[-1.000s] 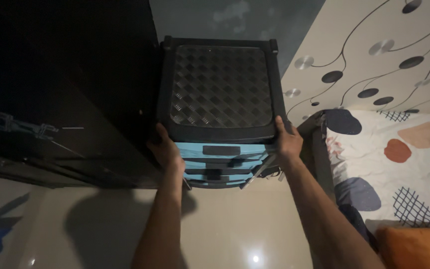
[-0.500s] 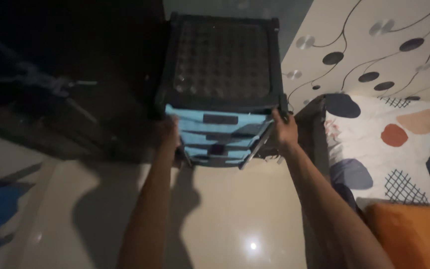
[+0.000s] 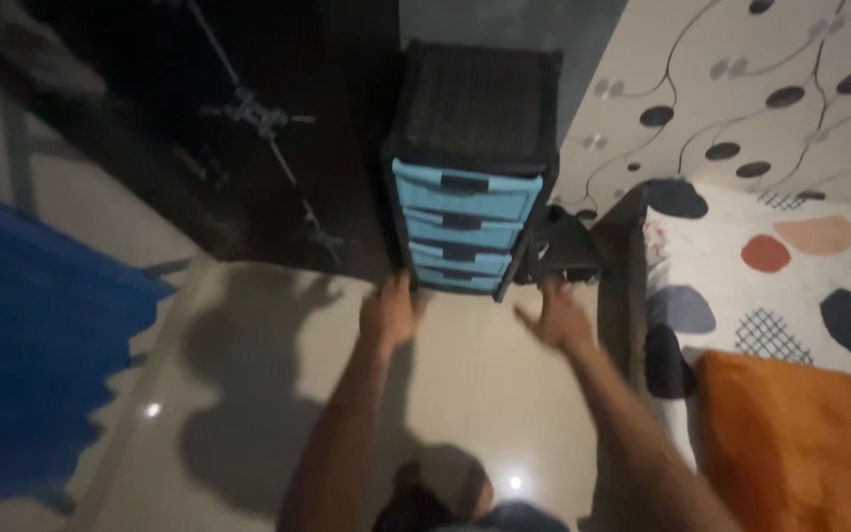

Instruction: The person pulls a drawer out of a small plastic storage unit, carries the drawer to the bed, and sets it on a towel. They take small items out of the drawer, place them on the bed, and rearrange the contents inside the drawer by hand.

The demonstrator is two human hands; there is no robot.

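A black plastic drawer unit [image 3: 470, 167] with several blue drawers stands on the pale tiled floor against the wall. Its top is dark and textured. My left hand [image 3: 391, 313] hovers just below the unit's lower left corner, fingers spread, holding nothing. My right hand [image 3: 556, 317] is out in front of the lower right corner, open and clear of the unit. Both forearms reach forward from the bottom of the head view. The picture is blurred by motion.
A dark wardrobe [image 3: 248, 128] with metal handles stands left of the drawers. A bed [image 3: 790, 256] with a spotted sheet and an orange cushion [image 3: 800, 443] lies at right. Blue cloth [image 3: 32, 345] fills the left edge. A patterned wall [image 3: 741, 89] rises behind the bed.
Both hands have let go of the drawer unit's sides and drawn back toward me. The unit now stands farther away, and the view has pulled back and swung left.
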